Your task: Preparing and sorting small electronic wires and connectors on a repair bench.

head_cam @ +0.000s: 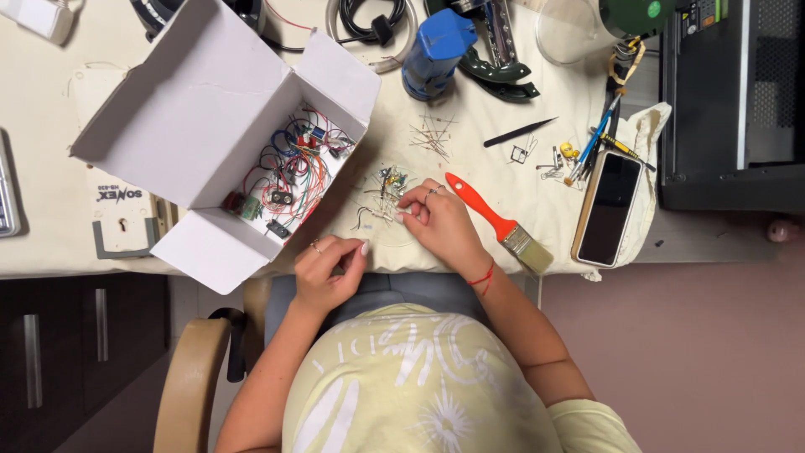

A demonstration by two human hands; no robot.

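My right hand (440, 225) rests on the cream cloth (495, 180), its fingertips pinched on a small wire-legged component (379, 215). The component lies at the edge of a clear round dish (401, 241) that holds several tiny electronic parts. My left hand (327, 273) sits nearer the table's front edge, just below the dish, with fingers curled and thumb pressed to forefinger. Whether it holds something tiny is hidden. Both hands wear rings, and a red thread circles the right wrist.
An open white cardboard box (197, 109) with coloured wires and parts lies left of the dish. To the right are an orange-handled brush (495, 220), a dark phone (605, 208), loose resistors (432, 134), black tweezers (520, 132) and pens (597, 138). A blue tool (436, 50) and cables lie behind.
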